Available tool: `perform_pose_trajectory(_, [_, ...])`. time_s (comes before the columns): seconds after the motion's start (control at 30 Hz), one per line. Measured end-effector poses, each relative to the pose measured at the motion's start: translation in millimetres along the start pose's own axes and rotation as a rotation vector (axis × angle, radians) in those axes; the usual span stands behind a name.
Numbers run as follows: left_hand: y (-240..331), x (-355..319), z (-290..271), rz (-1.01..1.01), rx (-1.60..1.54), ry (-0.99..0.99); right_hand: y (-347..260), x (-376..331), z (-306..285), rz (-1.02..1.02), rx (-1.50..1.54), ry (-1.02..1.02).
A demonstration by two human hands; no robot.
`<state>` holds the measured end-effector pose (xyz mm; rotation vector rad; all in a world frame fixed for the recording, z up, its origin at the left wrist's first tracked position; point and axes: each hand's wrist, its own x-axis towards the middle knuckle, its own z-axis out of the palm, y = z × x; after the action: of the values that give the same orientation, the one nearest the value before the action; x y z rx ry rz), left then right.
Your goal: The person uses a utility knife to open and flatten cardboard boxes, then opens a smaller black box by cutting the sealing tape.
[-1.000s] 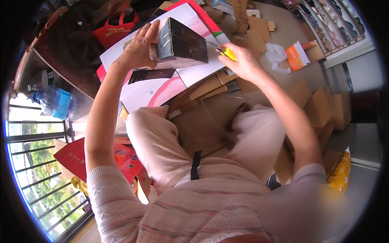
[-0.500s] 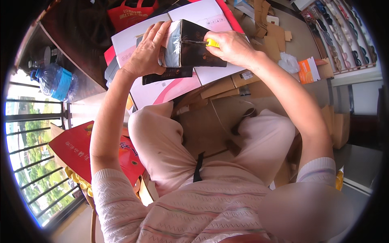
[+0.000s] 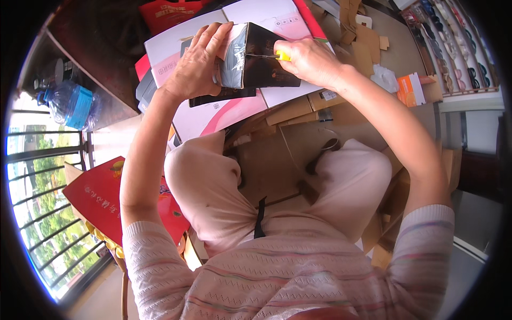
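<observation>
A black cardboard box (image 3: 268, 72) with a pale, torn-looking grey-white side sits tilted on a flat white and pink carton (image 3: 234, 114). My left hand (image 3: 198, 66) grips the box at its left, fingers over the top and thumb low on the near side. In my closed right hand (image 3: 312, 63) is a yellow-handled utility knife (image 3: 283, 55). Its thin metal blade reaches left across the black face to the edge beside the pale side. How deep the blade goes in I cannot tell. A black flap lies under the box near my left thumb.
Flattened brown cardboard (image 3: 368, 45) lies at the far right, near a crumpled white plastic bag (image 3: 385, 78) and an orange-white box (image 3: 409, 90). A large water bottle (image 3: 72, 106) stands left. A red bag (image 3: 101, 189) is by my left arm; a rack of glasses (image 3: 453, 48) stands far right.
The box and both hands have shifted slightly to the right, and the box has turned a little. The knife blade is still at the box's edge.
</observation>
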<state>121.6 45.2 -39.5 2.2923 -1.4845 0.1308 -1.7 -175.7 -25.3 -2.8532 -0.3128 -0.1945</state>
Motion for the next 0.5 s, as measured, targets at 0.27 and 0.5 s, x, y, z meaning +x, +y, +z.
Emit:
perform_pose_trajectory(0.27, [7,17,-3,-0.019,-0.029,-0.011,24,-5,20,0.048,0.094,0.160])
perform_pose_trajectory(0.5, [5,14,-1,-0.098,-0.125,-0.012,45,-12,40,0.089,0.099,0.093])
